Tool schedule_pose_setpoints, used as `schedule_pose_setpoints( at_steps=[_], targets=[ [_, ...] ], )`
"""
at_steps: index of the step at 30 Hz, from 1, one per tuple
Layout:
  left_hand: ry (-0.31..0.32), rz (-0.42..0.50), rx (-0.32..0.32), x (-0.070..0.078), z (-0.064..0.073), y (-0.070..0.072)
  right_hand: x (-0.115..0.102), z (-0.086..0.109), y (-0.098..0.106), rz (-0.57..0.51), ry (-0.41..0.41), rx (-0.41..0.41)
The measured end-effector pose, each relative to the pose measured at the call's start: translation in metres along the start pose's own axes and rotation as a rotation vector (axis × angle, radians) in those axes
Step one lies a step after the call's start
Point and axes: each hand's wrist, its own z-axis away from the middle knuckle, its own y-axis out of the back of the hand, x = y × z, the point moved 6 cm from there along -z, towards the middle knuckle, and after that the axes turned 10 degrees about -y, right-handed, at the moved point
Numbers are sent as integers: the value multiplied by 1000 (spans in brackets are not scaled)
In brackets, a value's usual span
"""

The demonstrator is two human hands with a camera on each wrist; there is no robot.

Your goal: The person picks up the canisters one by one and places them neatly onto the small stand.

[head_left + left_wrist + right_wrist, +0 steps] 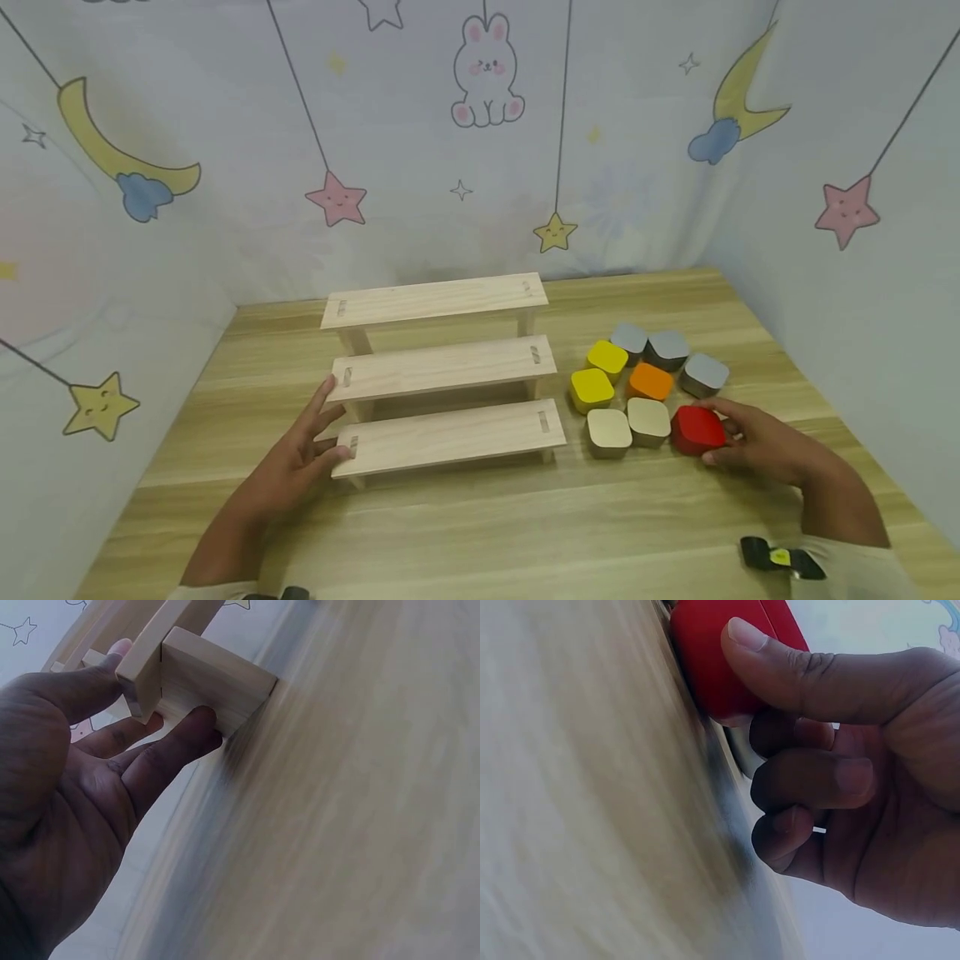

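Your left hand (295, 454) reaches forward, thumb (86, 688) and fingers (154, 769) spread; your right hand (767, 442) points inward, thumb extended, lower fingers curled toward its palm.

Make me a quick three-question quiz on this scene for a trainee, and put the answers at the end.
1. Which block does the right hand hold?
2. True or false: the orange block sits on the top tier.
3. Fill in: in the head view, the left hand touches the three-tier wooden stand at its ____ end.

Key: 1. The red block. 2. False; the orange block is on the table. 3. Left.
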Motion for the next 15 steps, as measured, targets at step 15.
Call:
schedule_pose_setpoints(
  at_steps=[15],
  targets=[
    [32, 32, -4, 0, 3, 0, 0, 6, 6, -112, -5, 58]
  ],
)
